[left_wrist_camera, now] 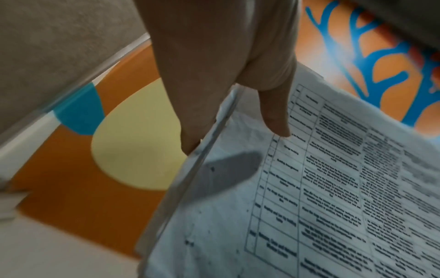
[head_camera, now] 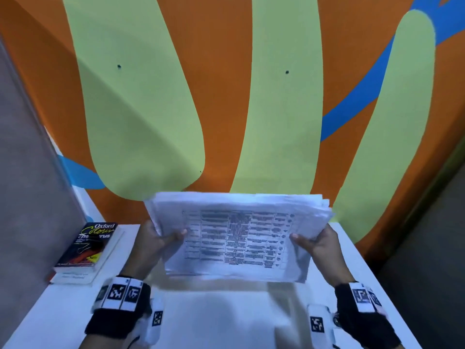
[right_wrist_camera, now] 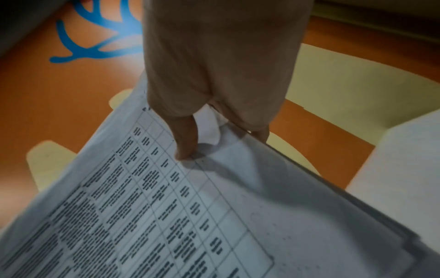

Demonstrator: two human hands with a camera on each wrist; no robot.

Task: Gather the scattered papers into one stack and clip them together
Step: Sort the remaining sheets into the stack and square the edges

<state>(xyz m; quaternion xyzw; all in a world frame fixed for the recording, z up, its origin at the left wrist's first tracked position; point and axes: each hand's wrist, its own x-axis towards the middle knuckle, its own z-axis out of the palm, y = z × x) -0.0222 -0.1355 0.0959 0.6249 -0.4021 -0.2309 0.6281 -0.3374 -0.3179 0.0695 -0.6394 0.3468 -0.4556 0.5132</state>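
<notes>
Left hand bare, fingers uncovered. Left wrist: black wristband with a white block strapped on top, carrying black-and-white square marker tags. Smaller white piece with another tag on the inner side, thin dark cable below it. Right hand bare too. Right wrist same kit: black wristband, white tagged block, white tagged piece on the inner side.
</notes>
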